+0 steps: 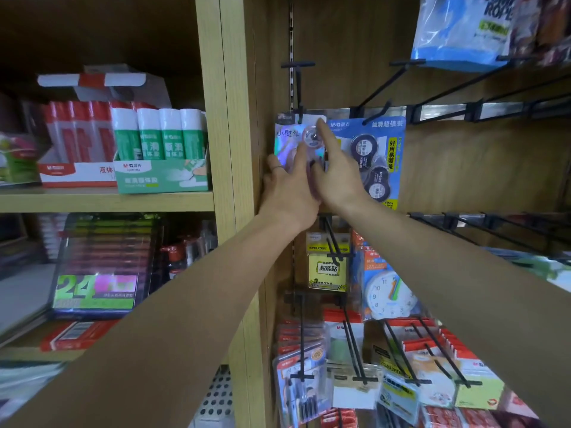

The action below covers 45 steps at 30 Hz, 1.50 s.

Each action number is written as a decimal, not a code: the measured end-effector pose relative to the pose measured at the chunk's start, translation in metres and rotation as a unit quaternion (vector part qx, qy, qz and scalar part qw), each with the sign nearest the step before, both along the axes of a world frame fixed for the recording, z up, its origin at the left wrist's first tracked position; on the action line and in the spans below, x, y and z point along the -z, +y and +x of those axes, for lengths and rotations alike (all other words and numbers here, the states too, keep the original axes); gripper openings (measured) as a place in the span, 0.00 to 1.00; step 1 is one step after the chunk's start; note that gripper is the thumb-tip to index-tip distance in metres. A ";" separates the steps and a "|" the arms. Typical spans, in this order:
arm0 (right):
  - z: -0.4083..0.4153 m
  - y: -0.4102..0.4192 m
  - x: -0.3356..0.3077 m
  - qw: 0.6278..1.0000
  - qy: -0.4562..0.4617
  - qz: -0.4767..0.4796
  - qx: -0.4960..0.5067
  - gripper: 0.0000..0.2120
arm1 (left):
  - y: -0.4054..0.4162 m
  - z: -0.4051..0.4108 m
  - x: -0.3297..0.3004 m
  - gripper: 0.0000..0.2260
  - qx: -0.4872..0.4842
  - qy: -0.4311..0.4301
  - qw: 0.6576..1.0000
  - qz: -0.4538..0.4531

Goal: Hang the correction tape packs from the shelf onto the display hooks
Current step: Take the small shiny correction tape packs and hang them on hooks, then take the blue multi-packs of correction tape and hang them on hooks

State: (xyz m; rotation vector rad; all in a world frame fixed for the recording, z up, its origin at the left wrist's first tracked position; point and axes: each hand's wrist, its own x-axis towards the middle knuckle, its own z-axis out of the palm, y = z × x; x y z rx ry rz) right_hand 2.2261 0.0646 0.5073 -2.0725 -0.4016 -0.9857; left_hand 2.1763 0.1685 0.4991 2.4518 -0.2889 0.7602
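A: Nearest item, entry one: two bare forearms, reaching up and forward to the holographic correction tape pack point(289, 140).

B: Location of that pack?

A: On the black display hook point(298, 88), at the far left of the hook panel, against the wooden upright point(234, 180). Its header sits at the hook's base; whether the hook passes through the hang hole cannot be told.

B: Left hand point(287, 193)?

A: At the pack's lower left. Fingers spread and lightly curled over the pack's lower half, touching its face and left edge. Ring on one finger. Grip loose; a full clasp cannot be confirmed.

B: Right hand point(336, 177)?

A: At the pack's right side. Forefinger stretched up to the pack's top right corner, beside the round clear blister; thumb pressed at the pack's front, mid-height. Appears to pinch the pack's right edge, though the remaining fingers are hidden.

B: Neighbouring stock?

A: Blue correction tape pack point(370, 159), immediately right of the holographic pack, partly behind the right hand, hanging on its own hook. Glue stick box point(160, 168), left of the pack, beyond the upright.
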 end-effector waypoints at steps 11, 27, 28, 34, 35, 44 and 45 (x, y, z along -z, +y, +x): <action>-0.054 -0.003 0.030 0.999 -0.009 0.039 -0.010 0.31 | 0.016 -0.061 0.049 0.38 0.062 -0.015 0.998 0.011; -0.195 0.125 0.335 0.948 0.225 0.090 -0.208 0.12 | 0.190 -0.170 0.374 0.11 -0.084 0.122 0.989 -0.023; -0.198 0.135 0.365 0.935 0.280 0.079 -0.203 0.12 | 0.202 -0.177 0.400 0.11 -0.101 0.160 0.981 -0.029; -0.218 0.177 0.528 0.801 0.581 0.022 -0.147 0.13 | 0.261 -0.235 0.555 0.14 -0.181 0.417 0.889 -0.052; -0.221 0.184 0.554 0.769 0.623 0.021 -0.138 0.13 | 0.270 -0.241 0.581 0.19 -0.189 0.449 0.871 -0.064; -0.252 0.228 0.765 0.599 0.799 -0.007 -0.043 0.32 | 0.329 -0.259 0.766 0.33 -0.233 0.576 0.766 -0.163; -0.250 0.236 0.785 0.595 0.802 -0.007 -0.042 0.34 | 0.338 -0.257 0.785 0.34 -0.242 0.574 0.762 -0.176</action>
